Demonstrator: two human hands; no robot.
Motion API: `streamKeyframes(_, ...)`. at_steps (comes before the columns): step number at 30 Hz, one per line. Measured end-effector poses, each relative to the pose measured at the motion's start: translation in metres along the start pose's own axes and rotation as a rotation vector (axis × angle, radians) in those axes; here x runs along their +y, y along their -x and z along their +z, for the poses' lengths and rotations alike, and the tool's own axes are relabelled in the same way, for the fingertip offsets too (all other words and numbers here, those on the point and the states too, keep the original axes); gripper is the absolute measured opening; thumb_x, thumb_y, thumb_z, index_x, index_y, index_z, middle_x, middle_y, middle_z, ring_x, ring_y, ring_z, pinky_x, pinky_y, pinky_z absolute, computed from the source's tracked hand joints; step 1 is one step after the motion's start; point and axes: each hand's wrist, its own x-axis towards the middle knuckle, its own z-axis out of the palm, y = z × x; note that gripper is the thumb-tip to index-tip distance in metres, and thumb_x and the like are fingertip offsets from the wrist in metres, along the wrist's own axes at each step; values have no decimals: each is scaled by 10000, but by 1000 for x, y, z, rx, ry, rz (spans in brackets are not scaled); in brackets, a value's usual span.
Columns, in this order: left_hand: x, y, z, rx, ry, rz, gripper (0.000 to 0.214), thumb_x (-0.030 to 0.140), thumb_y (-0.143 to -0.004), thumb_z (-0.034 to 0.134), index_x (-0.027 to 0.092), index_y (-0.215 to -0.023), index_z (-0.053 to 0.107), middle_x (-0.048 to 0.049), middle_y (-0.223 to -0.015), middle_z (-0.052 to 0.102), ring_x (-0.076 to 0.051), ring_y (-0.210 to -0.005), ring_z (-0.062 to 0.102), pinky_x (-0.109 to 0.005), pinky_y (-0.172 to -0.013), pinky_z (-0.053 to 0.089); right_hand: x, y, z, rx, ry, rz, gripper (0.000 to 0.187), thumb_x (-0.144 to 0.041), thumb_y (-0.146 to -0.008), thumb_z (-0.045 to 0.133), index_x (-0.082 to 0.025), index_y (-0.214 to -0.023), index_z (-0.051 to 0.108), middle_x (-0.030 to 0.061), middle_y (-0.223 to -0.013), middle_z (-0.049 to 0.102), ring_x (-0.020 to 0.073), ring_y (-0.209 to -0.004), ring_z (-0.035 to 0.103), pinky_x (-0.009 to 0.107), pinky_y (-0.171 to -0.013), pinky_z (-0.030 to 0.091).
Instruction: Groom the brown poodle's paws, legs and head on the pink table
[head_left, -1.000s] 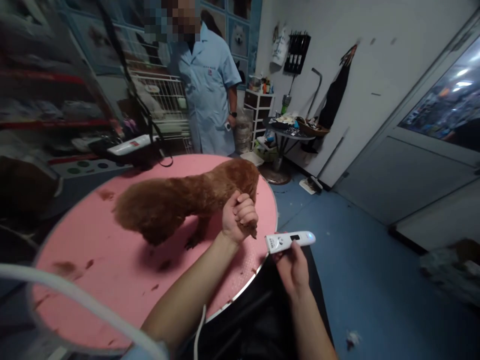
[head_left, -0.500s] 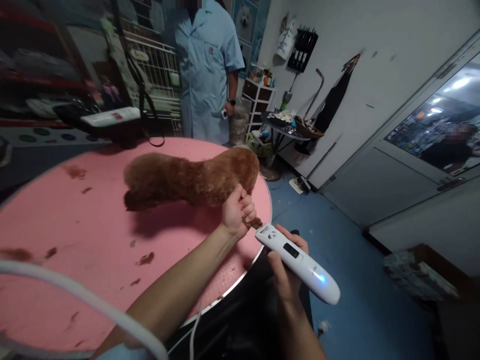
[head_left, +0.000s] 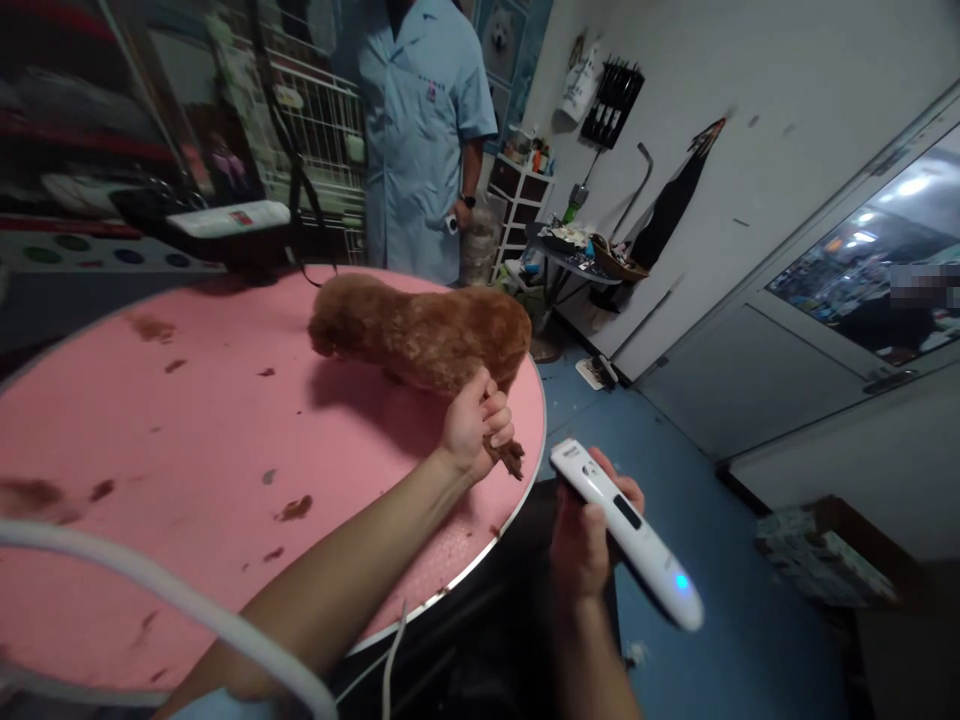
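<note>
A small brown curly dog (head_left: 420, 335) stands on a round pink grooming table (head_left: 187, 440), its rear toward me. My left hand (head_left: 472, 425) is closed around the dog's hind leg, the paw (head_left: 511, 457) sticking out below my fingers near the table's edge. My right hand (head_left: 585, 535) grips a white electric clipper (head_left: 626, 530) with a blue light, held just right of the paw and apart from it.
A person in a light blue coat (head_left: 420, 130) stands behind the table. A white hose (head_left: 172, 600) curves across the lower left. Fur clumps (head_left: 294, 508) dot the table. A drawer unit (head_left: 517, 205), a cluttered side table (head_left: 577, 255) and a white cage (head_left: 322, 150) stand at the back.
The dog has shifted right and farther back on the table. My right hand has drawn the clipper away from the paw and turned it more upright. My left hand still holds the leg.
</note>
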Motion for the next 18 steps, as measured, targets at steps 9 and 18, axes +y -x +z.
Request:
streamKeyframes(9,-24,1,-29,84,-139,-145,357,330,-952,442,183,-636,360,112,-425,222,-29,-274,149,-129,-265,132,-22,0,-23,-560,205,41,363,-154,-760,668,-259,-1023,442,88,-1141,654,244,-1026,654,432,-857,511)
streamKeyframes(18,-20,7,-42,121,-150,-121,384,304,-982,365,179,-619,353,104,-407,224,-28,-269,140,-125,-263,128,-2,23,-19,-494,178,147,375,-183,-767,677,-260,-1057,453,101,-1198,638,250,-1092,631,449,-900,507)
